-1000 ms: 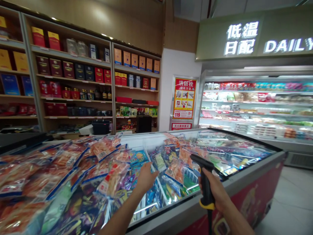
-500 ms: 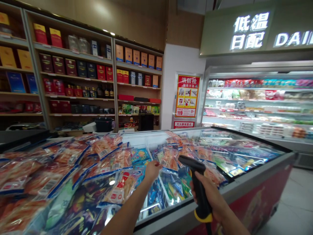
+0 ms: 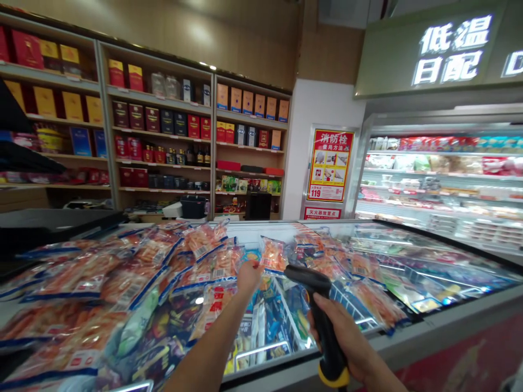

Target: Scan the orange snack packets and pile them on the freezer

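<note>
My right hand [image 3: 337, 332] is wrapped round the grip of a black and yellow barcode scanner [image 3: 322, 310], whose head points left, toward a bag. My left hand [image 3: 248, 279] reaches over the freezer with its fingers closed on the lower left edge of a clear bag of orange-pink food [image 3: 273, 253]. That bag stands nearly upright, its barcode label facing me; what is inside I cannot make out exactly. To the left of my hands lies a pile of similar blue-edged bags [image 3: 139, 261], and more bags [image 3: 359, 267] lie to the right.
Below the bags is a chest freezer with a grey rim [image 3: 429, 321] and glass top, showing colourful packets inside. Wooden shelves [image 3: 159, 130] of boxes line the back wall. A lit refrigerated display [image 3: 441, 179] stands at right, and a dark object [image 3: 24, 141] intrudes at the left edge.
My view has turned left. The bag by my left hand has been lifted off the right-hand pile and now stands more upright. The scanner has moved closer to it.
</note>
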`<control>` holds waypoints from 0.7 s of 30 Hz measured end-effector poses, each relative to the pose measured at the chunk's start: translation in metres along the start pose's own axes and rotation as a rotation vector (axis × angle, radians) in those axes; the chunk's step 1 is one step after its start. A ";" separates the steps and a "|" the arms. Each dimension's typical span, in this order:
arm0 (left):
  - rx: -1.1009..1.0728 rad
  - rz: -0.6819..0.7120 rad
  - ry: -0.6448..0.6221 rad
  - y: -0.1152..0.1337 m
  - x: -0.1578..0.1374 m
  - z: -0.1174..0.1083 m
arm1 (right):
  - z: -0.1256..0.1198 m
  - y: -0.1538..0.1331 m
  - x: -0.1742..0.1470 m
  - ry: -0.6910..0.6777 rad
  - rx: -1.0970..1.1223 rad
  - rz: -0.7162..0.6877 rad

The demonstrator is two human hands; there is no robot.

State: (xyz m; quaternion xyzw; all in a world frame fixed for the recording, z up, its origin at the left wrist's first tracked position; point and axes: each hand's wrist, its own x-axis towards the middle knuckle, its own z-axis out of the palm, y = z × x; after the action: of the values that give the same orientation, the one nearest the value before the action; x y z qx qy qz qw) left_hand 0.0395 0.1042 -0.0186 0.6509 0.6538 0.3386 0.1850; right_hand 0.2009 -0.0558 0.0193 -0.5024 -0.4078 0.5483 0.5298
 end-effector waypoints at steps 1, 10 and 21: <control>0.002 -0.001 0.011 -0.002 0.000 -0.003 | 0.001 0.001 0.000 -0.005 -0.005 0.002; 0.046 -0.023 0.134 -0.037 -0.007 -0.040 | 0.005 -0.006 0.011 0.043 0.013 -0.007; 0.220 -0.044 0.273 -0.086 -0.035 -0.104 | -0.027 0.000 0.038 0.142 0.038 -0.043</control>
State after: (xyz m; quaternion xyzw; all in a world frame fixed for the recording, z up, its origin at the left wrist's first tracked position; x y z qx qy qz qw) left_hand -0.0907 0.0562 -0.0115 0.6006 0.7202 0.3460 0.0296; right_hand 0.2301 -0.0207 0.0109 -0.5210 -0.3694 0.5072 0.5787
